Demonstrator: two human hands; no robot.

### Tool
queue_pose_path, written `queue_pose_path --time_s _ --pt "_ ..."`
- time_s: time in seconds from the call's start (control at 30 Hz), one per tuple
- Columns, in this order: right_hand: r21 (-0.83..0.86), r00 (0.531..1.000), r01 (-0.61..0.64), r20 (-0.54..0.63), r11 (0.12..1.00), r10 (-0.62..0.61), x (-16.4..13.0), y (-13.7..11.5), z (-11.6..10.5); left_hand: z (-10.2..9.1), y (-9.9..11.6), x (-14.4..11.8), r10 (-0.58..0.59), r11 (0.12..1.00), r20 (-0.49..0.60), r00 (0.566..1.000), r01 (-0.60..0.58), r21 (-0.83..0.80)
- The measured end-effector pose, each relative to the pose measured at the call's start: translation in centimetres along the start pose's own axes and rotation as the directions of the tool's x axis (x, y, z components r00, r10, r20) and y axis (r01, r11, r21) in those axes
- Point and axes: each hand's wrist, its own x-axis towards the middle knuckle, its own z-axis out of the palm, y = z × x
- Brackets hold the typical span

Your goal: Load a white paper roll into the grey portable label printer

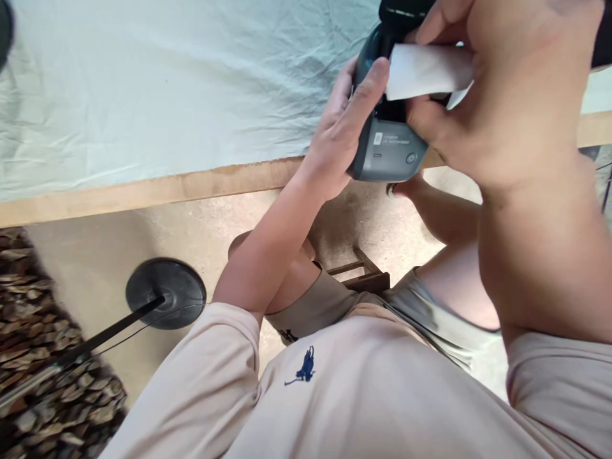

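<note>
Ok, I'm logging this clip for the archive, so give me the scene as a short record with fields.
left hand: left hand grips the side of the grey device
right hand: right hand pinches a white paper strip at the device
device: dark grey, rounded, with a small label and a round button
surface: table with wooden edge, covered by a pale cloth
floor: black round stand base
</note>
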Motion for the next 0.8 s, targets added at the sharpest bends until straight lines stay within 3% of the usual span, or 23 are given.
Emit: queue_pose_path --time_s 0.07,0.17,0.27,0.5,0.57,0.7,0.73,0.8 --pt "-0.119 0.983 0.182 -0.018 0.976 -0.185 0.0 0.5 0.3 -0.1 0.0 0.2 -0.064 0.998 -0.016 0.998 0.063 -0.015" --pt "-0.029 0.943 0.312 -0.115 0.95 -0.314 -0.1 1.4 0.8 -0.3 -0.1 0.3 -0.154 0.988 -0.095 0.984 0.153 -0.017" --pt "-0.073 0.928 0.323 -0.17 0.944 -0.331 0.1 2.1 1.1 -0.2 0.0 0.3 -0.171 0.985 -0.105 0.98 0.17 -0.017" --pt "-0.173 0.956 0.251 -0.112 0.952 -0.272 0.0 2.1 0.8 0.0 0.6 0.1 -0.229 0.971 -0.116 0.966 0.236 0.044" --pt "-0.182 0.95 0.257 -0.131 0.949 -0.283 -0.8 1.9 0.9 -0.1 0.7 0.0 -0.204 0.976 -0.101 0.974 0.211 0.061" --pt "-0.124 0.91 0.387 -0.108 0.914 -0.4 -2.7 2.0 1.5 -0.4 0.5 -0.4 -0.093 0.991 -0.046 0.995 0.097 0.089" --pt "-0.094 0.904 0.397 -0.131 0.913 -0.406 -3.1 2.2 1.7 -0.4 0.4 -0.5 -0.077 0.992 -0.034 0.996 0.08 0.096" --pt "-0.004 0.898 0.344 -0.29 0.939 -0.33 -3.3 2.8 2.1 -0.6 0.3 -0.6 -0.075 0.991 -0.004 0.997 0.075 0.111"
